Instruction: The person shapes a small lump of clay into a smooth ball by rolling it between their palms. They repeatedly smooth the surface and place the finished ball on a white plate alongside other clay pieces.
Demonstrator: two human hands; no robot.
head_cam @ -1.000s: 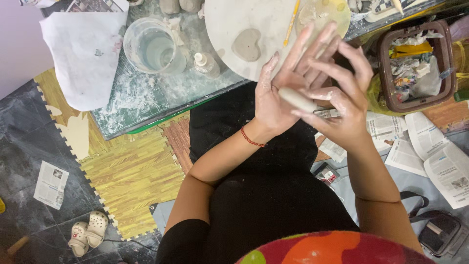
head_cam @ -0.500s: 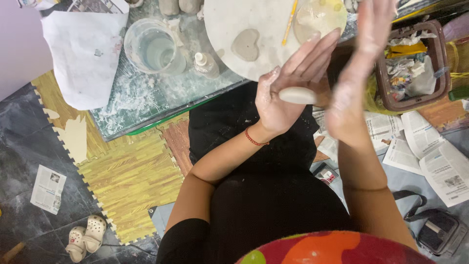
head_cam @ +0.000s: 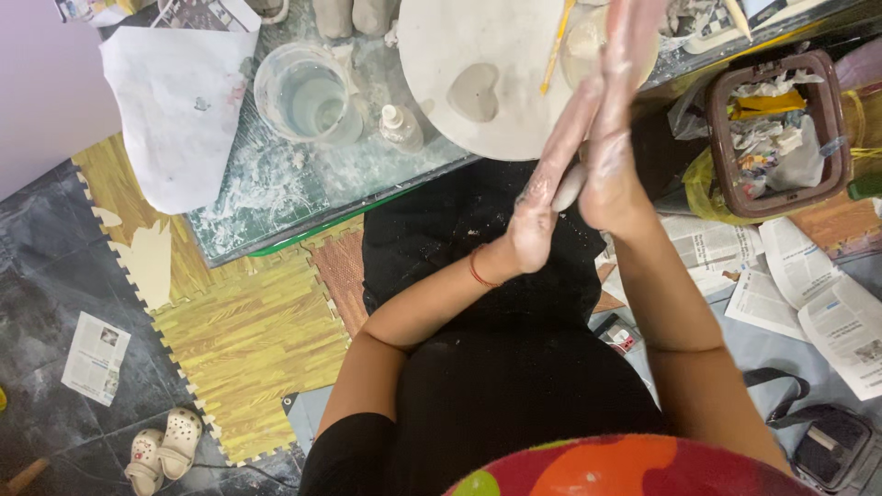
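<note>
Left hand [head_cam: 542,216] and right hand [head_cam: 611,152] pressed palm to palm, fingers straight and together, clamped on a short clay roll [head_cam: 570,186] above the lap; roll judged half-formed, thick; heart cutout [head_cam: 474,92] lies finished on round board [head_cam: 441,37].

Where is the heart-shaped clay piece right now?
In the head view, the heart-shaped clay piece lies on the round white board at top centre, right of the water jar and left of the pressed-together hands.
</note>
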